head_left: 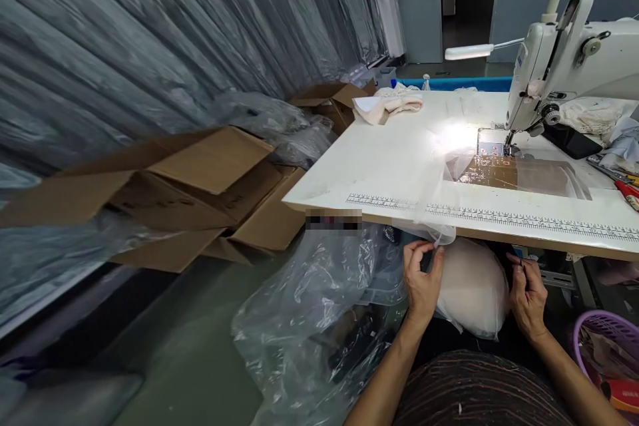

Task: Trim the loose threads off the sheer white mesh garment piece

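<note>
My left hand (422, 279) pinches the edge of a sheer white fabric (442, 234) between thumb and fingertips, just below the table's front edge. The fabric runs up over that edge onto the tabletop. Between my hands a pale beige, rounded bundle of cloth (472, 286) rests on my lap. My right hand (528, 293) is closed at the bundle's right side, its fingertips pinched on something small and dark that I cannot make out. Above the hands is the white sewing table (389, 166) with a printed ruler along its front. The sewing machine (544, 73) stands on its right part, its lamp lit.
Open cardboard boxes (210, 160) and clear plastic sheeting (309, 319) lie left of the table. Folded cream cloth (392, 105) sits at its far left corner. Red-handled pliers (626, 193) lie at the right edge. A purple basket (582, 333) stands low on the right.
</note>
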### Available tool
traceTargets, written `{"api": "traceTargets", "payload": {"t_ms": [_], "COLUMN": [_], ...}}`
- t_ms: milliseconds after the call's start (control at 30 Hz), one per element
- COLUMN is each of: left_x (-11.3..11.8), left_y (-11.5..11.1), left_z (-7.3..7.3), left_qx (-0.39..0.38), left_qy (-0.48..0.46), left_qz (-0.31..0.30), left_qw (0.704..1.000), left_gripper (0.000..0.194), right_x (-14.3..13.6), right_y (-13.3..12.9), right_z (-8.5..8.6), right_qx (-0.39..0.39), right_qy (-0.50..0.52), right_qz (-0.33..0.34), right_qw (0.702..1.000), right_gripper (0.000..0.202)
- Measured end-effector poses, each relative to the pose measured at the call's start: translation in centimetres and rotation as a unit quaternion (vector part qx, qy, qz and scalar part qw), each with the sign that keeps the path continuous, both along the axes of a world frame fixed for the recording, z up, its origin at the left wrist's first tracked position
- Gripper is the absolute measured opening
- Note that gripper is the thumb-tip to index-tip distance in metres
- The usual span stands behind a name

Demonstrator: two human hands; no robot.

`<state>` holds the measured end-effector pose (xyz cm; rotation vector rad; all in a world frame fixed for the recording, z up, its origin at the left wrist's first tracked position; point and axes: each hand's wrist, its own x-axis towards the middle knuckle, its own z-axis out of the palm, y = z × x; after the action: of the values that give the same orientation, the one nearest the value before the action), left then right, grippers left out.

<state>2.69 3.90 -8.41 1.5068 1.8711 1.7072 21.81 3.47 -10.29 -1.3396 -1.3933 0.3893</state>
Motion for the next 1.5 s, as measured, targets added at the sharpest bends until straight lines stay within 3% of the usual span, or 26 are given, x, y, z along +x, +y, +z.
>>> {"api": "traceTargets", "payload": {"t_ms": [100,233,300,400,533,633,733,800,867,967,1100,1200,1267,1367,1433,1500], "left_x": [0.0,-0.9,-1.8,-2.8,-3.2,-3.4,-3.8,-3.9,-3.7,-3.0,-2.4,-2.6,-2.6,-2.4,-2.1,-1.9], "left_y": [-0.8,-3.4,-4.9,-6.8,-8.3,-8.3,-7.0,-5.7,-4.3,-2.7,-2.2,-2.4,-2.5,-2.5,-2.4,-2.3], "left_z": [0.8,2.9,4.3,6.0,7.0,7.1,7.4,7.5,7.4,6.9,6.4,6.6,7.0,7.4,7.5,7.3], "left_qx": [0.037,0.144,0.169,0.155,0.138,0.156,0.147,0.081,-0.018,-0.143,-0.243,-0.270,-0.275,-0.257,-0.247,-0.239], "left_qy": [0.057,0.189,0.263,0.355,0.368,0.303,0.205,0.129,0.039,-0.099,-0.201,-0.265,-0.311,-0.381,-0.417,-0.435], "left_qz": [-0.001,-0.030,-0.097,-0.213,-0.317,-0.311,-0.238,-0.233,-0.281,-0.369,-0.390,-0.374,-0.375,-0.378,-0.377,-0.371], "left_qw": [0.998,0.971,0.945,0.897,0.863,0.887,0.938,0.960,0.959,0.913,0.865,0.847,0.829,0.804,0.789,0.785], "left_gripper": [0.014,0.010,0.019,0.024,0.025,0.020,0.016,0.018,0.032,0.053,0.047,0.040,0.040,0.042,0.042,0.041], "right_x": [-0.8,-3.2,-4.5,-5.8,-6.0,-5.4,-4.6,-4.4,-4.5,-4.7,-4.1,-3.4,-3.3,-4.1,-4.7,-4.9], "right_y": [-0.6,-1.7,-2.2,-2.8,-3.5,-4.0,-4.4,-4.8,-5.3,-6.1,-6.3,-5.2,-4.1,-2.9,-2.5,-2.6], "right_z": [2.8,6.8,8.3,9.7,10.0,9.5,9.0,8.8,8.9,9.3,10.0,10.0,9.7,8.9,8.3,7.9], "right_qx": [0.030,0.030,-0.020,-0.155,-0.265,-0.216,-0.047,0.050,0.095,0.107,0.071,0.009,-0.082,-0.238,-0.286,-0.305], "right_qy": [-0.002,0.007,0.014,0.034,0.046,0.009,-0.111,-0.202,-0.271,-0.321,-0.247,-0.115,-0.039,0.084,0.160,0.198], "right_qz": [0.055,0.216,0.273,0.328,0.364,0.345,0.291,0.261,0.239,0.232,0.306,0.308,0.299,0.341,0.367,0.368], "right_qw": [0.998,0.976,0.962,0.931,0.892,0.913,0.949,0.943,0.928,0.912,0.917,0.944,0.950,0.905,0.871,0.856], "right_gripper": [0.026,0.019,0.019,0.025,0.033,0.022,0.012,0.014,0.016,0.016,0.008,0.026,0.035,0.044,0.043,0.041]}}
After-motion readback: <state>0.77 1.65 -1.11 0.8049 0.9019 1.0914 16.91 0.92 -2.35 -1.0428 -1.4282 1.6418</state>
